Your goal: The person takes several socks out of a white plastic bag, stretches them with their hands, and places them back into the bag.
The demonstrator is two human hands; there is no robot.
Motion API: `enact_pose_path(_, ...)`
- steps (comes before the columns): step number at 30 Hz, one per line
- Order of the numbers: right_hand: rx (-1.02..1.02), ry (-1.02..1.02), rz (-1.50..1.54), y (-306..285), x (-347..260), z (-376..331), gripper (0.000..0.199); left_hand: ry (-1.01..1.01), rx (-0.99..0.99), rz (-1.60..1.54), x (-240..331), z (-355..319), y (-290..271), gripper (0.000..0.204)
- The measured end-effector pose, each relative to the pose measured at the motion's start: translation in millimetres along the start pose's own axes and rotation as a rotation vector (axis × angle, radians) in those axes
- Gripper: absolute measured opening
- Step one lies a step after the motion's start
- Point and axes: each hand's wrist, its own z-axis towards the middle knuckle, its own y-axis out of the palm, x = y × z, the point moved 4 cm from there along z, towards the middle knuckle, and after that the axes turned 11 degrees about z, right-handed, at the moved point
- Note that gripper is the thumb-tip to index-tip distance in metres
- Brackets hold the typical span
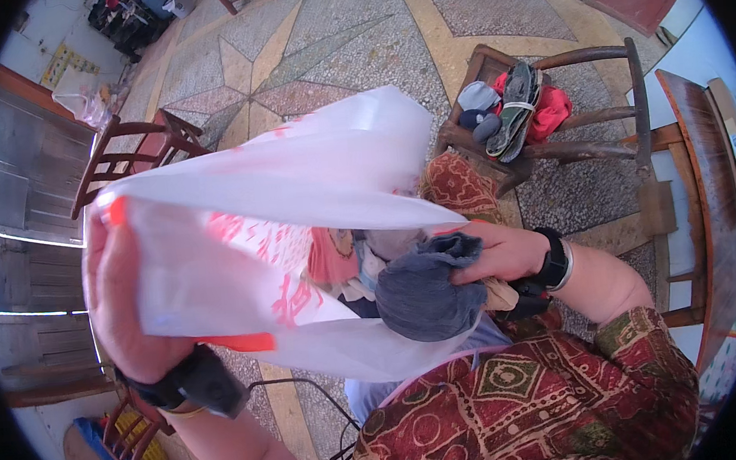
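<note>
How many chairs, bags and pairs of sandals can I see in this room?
Dark wooden chairs: 2, one on the left, one on the right bearing clothes.
White plastic bags with red print: 1, held open by the left hand while the right hand grips a dark blue cloth.
Pairs of striped sandals: 1.
Total: 4.

Sandals point(514, 110) lie on a wooden chair point(603, 146).

Bag point(295, 184): thin plastic, white w/ red print, semi-gloss, creased. Cloth bundle point(420, 291): soft knit fabric, matt, blue-grey. Chair point(600, 108): dark wood, worn, dull. Floor point(354, 49): speckled stone, rough-looking, matt. Sandals point(514, 110): rubbery, matt.
</note>
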Motion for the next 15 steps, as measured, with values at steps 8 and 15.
enact_pose_path(8, 0.294, -0.34, 0.37, -17.4, -16.9, -23.9, 0.038, 0.254, 0.111, 0.377, 14.9, -27.3, -72.6, 0.041)
enact_pose_path(15, 0.386, -0.38, 0.436, -31.1, -11.3, -22.1, 0.032, 0.116, 0.189, 0.265, 2.3, -41.3, -92.1, 0.039)
